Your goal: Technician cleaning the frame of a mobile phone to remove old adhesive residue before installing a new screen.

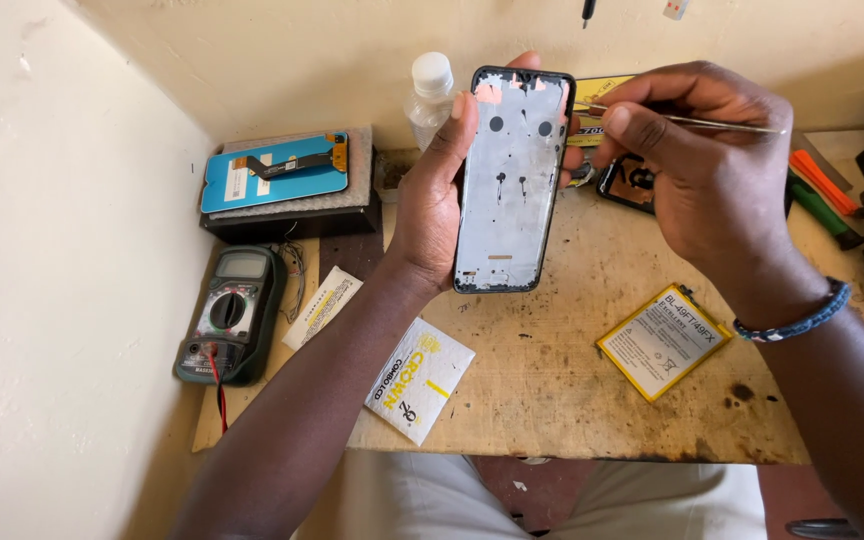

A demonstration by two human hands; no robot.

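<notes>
Frame (pixel 510 180): bare phone chassis, held above the table's (pixel 552 380) rear half; its pale inner face is turned to the camera.
Frame axis: long axis near vertical in view, top end toward the wall, bottom end toward the person.
Left hand (pixel 432 195): clamped on the frame; thumb lies along its left edge, fingertips show past the top and right edge.
Right hand (pixel 702 170): fingers pinched together on a thin metal probe (pixel 692 121), held like a pen.
Probe axis: near horizontal, crossing the frame's long axis almost at right angles; the tip points left, toward the frame's upper right edge.
Tip to frame: just beside the right edge; contact cannot be told.
Nearer hand: the left already holds the frame; the right is beside it, to the frame's right.
Battery (pixel 664 341): yellow, flat on the table near its front right, well apart from both hands.
Multimeter (pixel 230 316): at the table's left edge.
Screen (pixel 274 171): blue, on a dark box at the rear left corner.
Bottle (pixel 430 95): clear, behind the left hand, against the wall.
</notes>
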